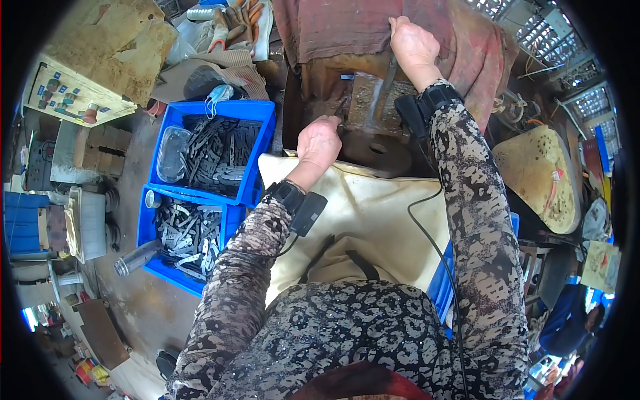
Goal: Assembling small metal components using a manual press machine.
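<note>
My left hand (pixel 320 143) is closed at the near left edge of a rusty, wet machine bed (pixel 317 93). A thin dark piece pokes out beyond its fingers, too little of it showing to name. My right hand (pixel 415 48) is a fist farther away, against a faded red cloth (pixel 347 30) draped over the machine. Whatever it grips is hidden. Just below this fist a grey metal bar (pixel 385 93) slants down over a wet, rough metal block (pixel 363 97). Nearer me lies a dark round disc (pixel 373 155) with a hole in it.
Two blue bins (pixel 267 133) on the left hold several flat dark metal pieces (pixel 223 150) and shinier ones (pixel 190 233). A clear plastic tub (pixel 175 155) sits in the far bin. Cream sheeting (pixel 353 207) covers my lap. At left stands a control box (pixel 73 97) with knobs.
</note>
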`<state>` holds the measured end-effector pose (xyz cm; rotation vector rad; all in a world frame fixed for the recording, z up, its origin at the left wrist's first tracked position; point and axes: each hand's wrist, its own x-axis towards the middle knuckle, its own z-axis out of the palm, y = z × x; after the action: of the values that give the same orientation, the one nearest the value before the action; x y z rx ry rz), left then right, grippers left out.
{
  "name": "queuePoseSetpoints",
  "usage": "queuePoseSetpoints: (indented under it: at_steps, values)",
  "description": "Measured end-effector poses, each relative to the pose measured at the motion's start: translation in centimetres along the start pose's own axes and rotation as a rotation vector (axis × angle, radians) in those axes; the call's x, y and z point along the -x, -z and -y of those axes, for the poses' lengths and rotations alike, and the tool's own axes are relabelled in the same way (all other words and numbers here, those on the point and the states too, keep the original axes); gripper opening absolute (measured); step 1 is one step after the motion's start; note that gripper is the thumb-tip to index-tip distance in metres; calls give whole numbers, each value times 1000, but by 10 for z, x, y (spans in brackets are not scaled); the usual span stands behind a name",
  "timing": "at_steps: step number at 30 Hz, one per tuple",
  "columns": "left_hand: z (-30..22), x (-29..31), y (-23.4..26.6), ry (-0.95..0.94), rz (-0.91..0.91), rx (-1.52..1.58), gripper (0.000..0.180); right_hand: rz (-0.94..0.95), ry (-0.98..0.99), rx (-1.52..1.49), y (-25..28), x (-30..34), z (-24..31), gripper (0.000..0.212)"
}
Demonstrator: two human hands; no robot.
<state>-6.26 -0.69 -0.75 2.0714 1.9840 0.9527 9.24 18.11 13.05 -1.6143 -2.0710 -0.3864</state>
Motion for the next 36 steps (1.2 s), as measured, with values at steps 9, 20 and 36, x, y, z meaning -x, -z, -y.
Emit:
queuePoseSetpoints:
  at_steps: [9,20,36]
  values:
    - [1,-1,-1,7,-13,-1,22,54,-25,-10,4,-1,2,38]
    - [-1,0,1,4,-22,10,23,61,-16,-9,-1,-3,1,41]
    - [0,0,0,-7,13,-4,22,-67,22,-14,-1,3,6,31]
